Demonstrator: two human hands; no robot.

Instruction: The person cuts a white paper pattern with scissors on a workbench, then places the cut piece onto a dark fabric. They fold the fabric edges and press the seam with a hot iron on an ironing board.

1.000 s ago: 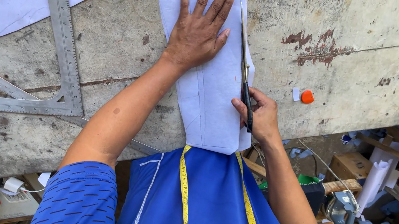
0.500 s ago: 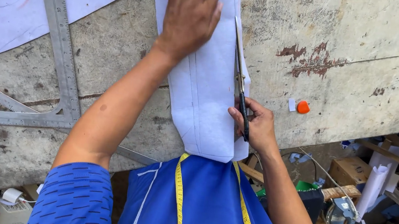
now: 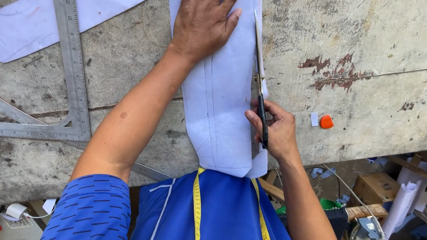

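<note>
My left hand (image 3: 205, 17) lies flat, fingers spread, on a long piece of pale white cloth (image 3: 221, 104) spread on a worn grey table (image 3: 377, 42). Faint drawn lines run along the cloth. My right hand (image 3: 272, 130) grips black-handled scissors (image 3: 259, 82) whose blades point away from me along the cloth's right edge. A narrow cut strip of cloth hangs beside the blades. A yellow tape measure (image 3: 195, 216) hangs round my neck over a blue shirt.
A metal L-shaped square ruler (image 3: 70, 62) lies at the left, partly over another pale cloth piece (image 3: 45, 21). An orange chalk piece (image 3: 326, 121) and a small white scrap sit right of the scissors. Boxes, paper rolls and clutter lie below the table's right edge.
My left hand has slid farther up the cloth. The scissors and my right hand have advanced away from me along the cloth's right edge.
</note>
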